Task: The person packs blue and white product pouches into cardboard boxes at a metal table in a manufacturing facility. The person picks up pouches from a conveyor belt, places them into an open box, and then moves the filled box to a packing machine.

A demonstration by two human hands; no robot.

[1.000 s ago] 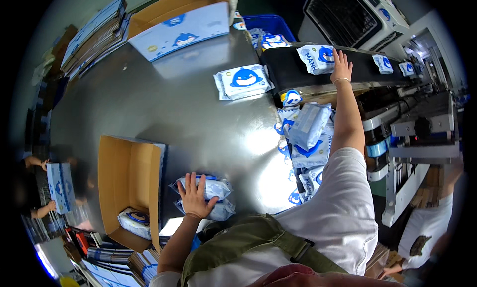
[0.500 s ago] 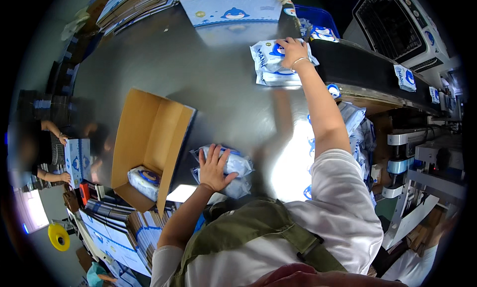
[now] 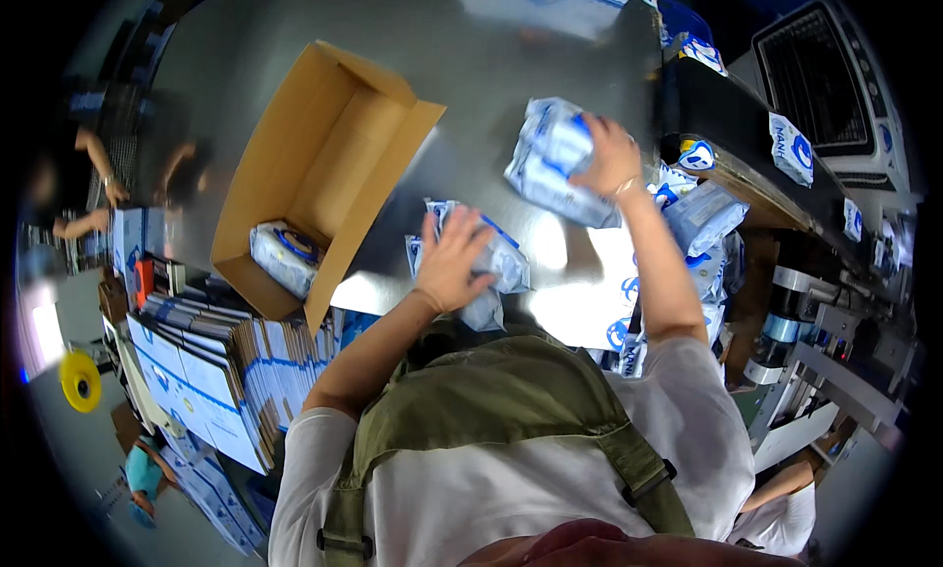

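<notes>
My left hand (image 3: 454,263) lies with spread fingers on top of two soft white-and-blue wipes packs (image 3: 506,263), one over the other, close to my body. My right hand (image 3: 611,160), slightly blurred, grips the right side of another stack of wipes packs (image 3: 552,160) on the metal table; its fingers curl over the top pack, and the thumb's hold is partly hidden. Left of my hands an open cardboard box (image 3: 329,164) sits tilted on the table, with one wipes pack (image 3: 285,258) in its near end.
On the right, a black conveyor belt (image 3: 727,115) carries single packs, with a heap of loose packs (image 3: 707,218) below its near side. Folded cartons (image 3: 196,380) are stacked at lower left. Another person's arms (image 3: 93,169) show at far left beside a carton.
My right hand has brought its stack of packs nearer, away from the table's far right. The left hand stays on its packs. The view has shifted, so the box appears higher.
</notes>
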